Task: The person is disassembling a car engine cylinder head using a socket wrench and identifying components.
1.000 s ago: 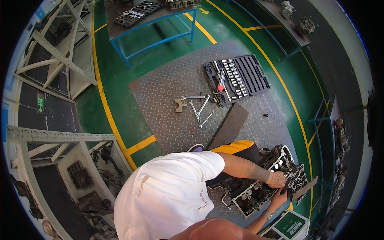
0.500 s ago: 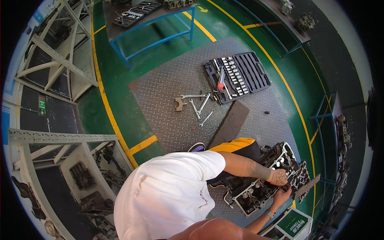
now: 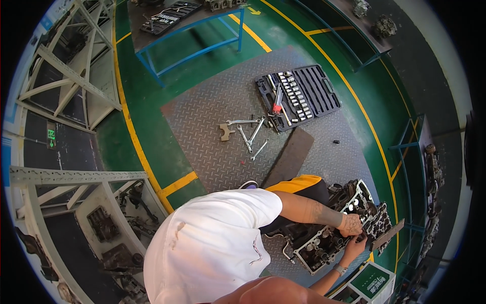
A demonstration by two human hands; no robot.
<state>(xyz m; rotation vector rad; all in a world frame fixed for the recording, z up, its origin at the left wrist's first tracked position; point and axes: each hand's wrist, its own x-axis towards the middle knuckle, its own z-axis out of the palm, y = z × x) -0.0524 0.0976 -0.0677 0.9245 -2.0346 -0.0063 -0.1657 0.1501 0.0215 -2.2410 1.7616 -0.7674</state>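
Both hands, left hand (image 3: 350,224) and right hand (image 3: 354,248), rest on a cylinder head (image 3: 334,228) near an open socket set (image 3: 298,96) and loose wrenches (image 3: 248,133).

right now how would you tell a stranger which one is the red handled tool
Find the grey checker-plate floor panel and, at its far edge, the open black socket set case. The red-handled tool lies across the case's left half, the only red item there; the wrenches beside it are bare metal.
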